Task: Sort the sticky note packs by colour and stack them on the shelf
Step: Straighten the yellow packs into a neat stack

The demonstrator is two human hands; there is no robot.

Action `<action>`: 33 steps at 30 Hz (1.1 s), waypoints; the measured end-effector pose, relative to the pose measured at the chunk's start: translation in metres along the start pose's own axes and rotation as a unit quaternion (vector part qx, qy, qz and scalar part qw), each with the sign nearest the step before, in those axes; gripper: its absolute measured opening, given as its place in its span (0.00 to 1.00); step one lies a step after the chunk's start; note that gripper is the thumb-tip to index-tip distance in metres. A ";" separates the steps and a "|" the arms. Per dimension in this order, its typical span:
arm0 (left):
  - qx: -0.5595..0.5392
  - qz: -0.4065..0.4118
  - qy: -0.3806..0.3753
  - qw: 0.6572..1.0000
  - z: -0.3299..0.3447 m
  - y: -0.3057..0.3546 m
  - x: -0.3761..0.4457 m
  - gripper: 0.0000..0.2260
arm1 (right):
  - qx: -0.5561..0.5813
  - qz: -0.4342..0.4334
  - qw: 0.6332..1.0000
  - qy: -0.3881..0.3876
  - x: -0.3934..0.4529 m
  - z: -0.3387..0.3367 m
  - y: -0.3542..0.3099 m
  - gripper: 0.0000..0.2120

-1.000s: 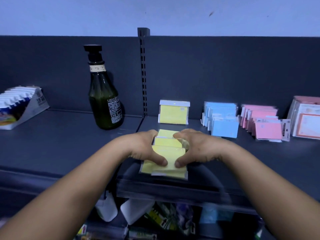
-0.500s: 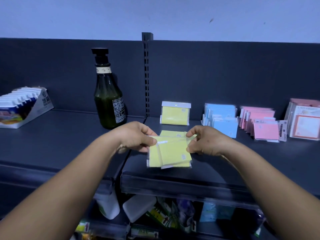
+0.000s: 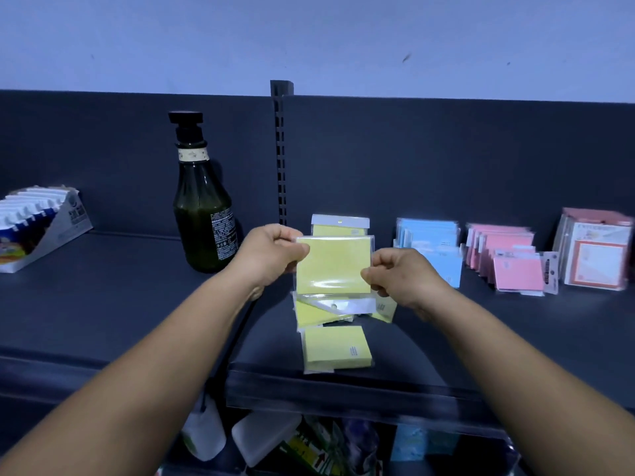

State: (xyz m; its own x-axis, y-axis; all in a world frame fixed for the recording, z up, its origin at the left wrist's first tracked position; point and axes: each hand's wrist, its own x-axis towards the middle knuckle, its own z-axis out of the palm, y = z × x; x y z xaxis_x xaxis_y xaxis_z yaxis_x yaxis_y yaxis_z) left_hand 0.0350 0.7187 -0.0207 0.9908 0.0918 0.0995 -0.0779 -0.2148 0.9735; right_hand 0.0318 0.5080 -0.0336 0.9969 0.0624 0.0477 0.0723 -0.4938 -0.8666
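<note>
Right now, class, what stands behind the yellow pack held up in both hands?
Behind the held yellow pack another yellow pack stands against the shelf's back panel. Only its white header and top strip show; the rest is covered.

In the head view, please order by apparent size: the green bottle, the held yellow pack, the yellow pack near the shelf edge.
1. Green bottle, clearly largest.
2. Held yellow pack and yellow pack near the shelf edge: alike in size; camera distance differs, so I leave them unranked.

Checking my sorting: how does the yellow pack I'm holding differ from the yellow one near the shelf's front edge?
The held yellow pack is lifted upright, pinched by the left hand and right hand; the front yellow pack lies flat, untouched. Both are yellow in clear wrap.
</note>
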 end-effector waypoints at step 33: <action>0.250 0.034 0.066 0.965 0.047 -0.052 0.106 0.09 | -0.156 0.058 0.979 0.117 0.121 0.022 0.025 0.04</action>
State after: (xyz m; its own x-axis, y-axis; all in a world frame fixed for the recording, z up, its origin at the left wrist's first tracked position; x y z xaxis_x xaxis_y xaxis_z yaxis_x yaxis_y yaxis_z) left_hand 0.1498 0.6938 -0.0708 0.9600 0.1774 0.2166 -0.0458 -0.6636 0.7467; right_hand 0.1536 0.5219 -0.0607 0.9761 -0.1924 0.1013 -0.0732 -0.7293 -0.6802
